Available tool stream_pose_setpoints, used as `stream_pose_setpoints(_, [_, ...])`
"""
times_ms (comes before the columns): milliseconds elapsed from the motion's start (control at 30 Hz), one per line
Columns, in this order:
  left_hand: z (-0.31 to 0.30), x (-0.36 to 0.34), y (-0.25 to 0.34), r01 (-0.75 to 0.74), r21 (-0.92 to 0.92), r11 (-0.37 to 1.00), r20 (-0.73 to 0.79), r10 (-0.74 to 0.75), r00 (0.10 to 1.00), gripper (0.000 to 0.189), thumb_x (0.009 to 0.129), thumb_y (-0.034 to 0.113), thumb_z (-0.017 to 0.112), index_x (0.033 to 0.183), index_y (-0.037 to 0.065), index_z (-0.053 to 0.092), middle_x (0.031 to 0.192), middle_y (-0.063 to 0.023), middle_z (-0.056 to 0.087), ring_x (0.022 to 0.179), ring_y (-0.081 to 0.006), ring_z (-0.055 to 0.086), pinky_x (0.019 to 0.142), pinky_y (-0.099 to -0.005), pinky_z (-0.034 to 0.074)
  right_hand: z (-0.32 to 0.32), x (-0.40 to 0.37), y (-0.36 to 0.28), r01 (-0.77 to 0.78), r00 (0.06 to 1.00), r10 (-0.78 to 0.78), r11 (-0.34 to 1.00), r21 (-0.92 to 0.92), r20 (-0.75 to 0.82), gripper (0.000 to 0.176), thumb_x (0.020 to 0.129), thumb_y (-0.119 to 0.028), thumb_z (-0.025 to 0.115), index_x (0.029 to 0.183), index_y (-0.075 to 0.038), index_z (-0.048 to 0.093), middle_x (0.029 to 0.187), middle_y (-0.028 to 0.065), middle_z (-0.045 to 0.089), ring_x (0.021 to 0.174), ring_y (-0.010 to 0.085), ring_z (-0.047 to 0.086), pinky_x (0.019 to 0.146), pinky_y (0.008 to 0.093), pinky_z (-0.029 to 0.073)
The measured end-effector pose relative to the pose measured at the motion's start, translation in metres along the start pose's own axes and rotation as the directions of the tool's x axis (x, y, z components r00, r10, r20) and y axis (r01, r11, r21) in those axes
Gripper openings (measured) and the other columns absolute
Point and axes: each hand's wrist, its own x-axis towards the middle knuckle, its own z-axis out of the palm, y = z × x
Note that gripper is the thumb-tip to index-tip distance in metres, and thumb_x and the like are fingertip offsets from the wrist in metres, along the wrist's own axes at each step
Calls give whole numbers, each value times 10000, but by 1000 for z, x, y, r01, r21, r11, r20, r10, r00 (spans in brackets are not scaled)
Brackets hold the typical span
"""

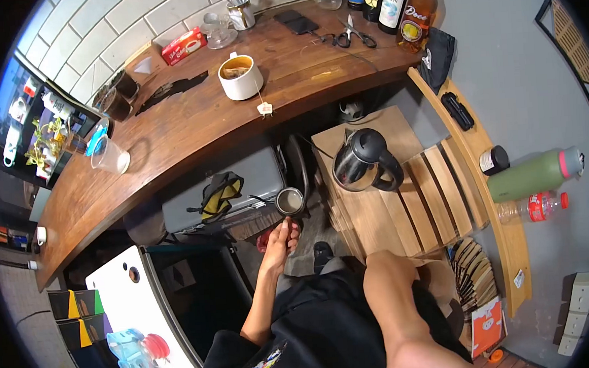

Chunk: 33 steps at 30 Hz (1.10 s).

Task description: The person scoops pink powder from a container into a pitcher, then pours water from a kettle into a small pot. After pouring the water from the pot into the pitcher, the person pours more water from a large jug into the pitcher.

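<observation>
My left hand [281,245] is closed, fingers pinched together, just below a small round metal-rimmed utensil [289,201] with a greyish inside; it seems to hold this by its lower end. Something red [264,240] shows behind the hand. My right arm is bent at the lower right, and its hand does not show. A black and glass kettle [366,161] stands on the slatted wooden surface [384,222], right of the utensil. On the wooden counter [177,134] sits a white mug [241,79] with a tea bag inside, its tag [265,109] hanging at the counter's edge.
Scissors [351,35], a phone [296,22], bottles [391,6] and a clear plastic cup [110,157] stand or lie on the counter. A grey case [207,196] is beneath it. The right ledge holds a green bottle [533,175]; blue-tinted containers [133,356] are lower left.
</observation>
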Motion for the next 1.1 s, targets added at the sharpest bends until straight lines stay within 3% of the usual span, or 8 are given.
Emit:
stream_pose_setpoints(367, [5,-3,-3,17,-10,1000,1,-17,1000,324,1043,398,457,1068,80,511,795,51,444,636,-39,373,543,-196,293,-27,-4,20,-108,970,80,988,110,232,402,1034,-298,387,1307,-9,453,1380,219,416,1299,391,373,1115,561,305])
stream_pose_setpoints(533, [3,3,-8,10,55,998,74,-14,997,351,1033,409,479,1073,63,514,810,42,449,652,-52,386,560,-201,312,-57,-53,85,-187,922,287,918,-349,261,494,1039,-385,298,1034,-15,626,1087,296,595,1058,411,575,996,537,451])
stream_pose_setpoints(600, [5,5,-11,22,72,997,73,-27,997,348,1032,405,486,1076,60,516,820,40,450,657,-52,385,561,-201,315,-78,-105,104,-364,849,529,592,-719,6,536,984,-372,359,1096,90,607,1243,286,548,1147,379,560,1044,492,408])
stream_pose_setpoints(667, [9,6,-10,29,45,999,108,-33,994,349,1029,404,492,1083,60,520,822,40,451,658,-51,384,561,-200,313,-120,-148,118,-437,635,771,305,-846,-50,291,910,-70,576,1187,16,597,1216,153,593,1068,302,571,987,427,415])
stream_pose_setpoints(800, [12,10,-12,40,13,999,98,-41,994,352,1033,402,483,1097,59,522,823,39,453,657,-50,382,561,-200,310,-190,-212,124,-19,81,993,-84,-996,-85,835,675,-300,870,1364,-42,475,1309,188,516,1211,368,491,1045,478,376])
stream_pose_setpoints(833, [15,8,-11,56,15,998,86,-57,995,349,1035,399,481,1098,58,521,821,37,454,654,-50,382,561,-200,309,-206,-229,125,-15,81,993,-87,-996,-88,835,675,-300,870,1364,-42,475,1309,188,516,1211,368,491,1045,478,376])
stream_pose_setpoints(900, [14,6,-15,82,22,996,76,-83,994,347,1036,396,478,1099,57,520,820,36,455,652,-50,383,560,-200,307,-228,-254,126,-63,-231,971,-75,-995,-58,1013,538,-376,926,1382,-68,458,1351,177,514,1271,372,463,1072,500,363])
stream_pose_setpoints(1100, [2,7,-22,66,38,997,124,-70,990,337,1038,394,474,1093,65,520,810,35,458,642,-57,382,567,-207,312,-232,-265,125,36,-247,956,-156,-987,-160,1042,459,-391,938,1356,-112,486,1330,156,557,1237,374,502,1032,482,406])
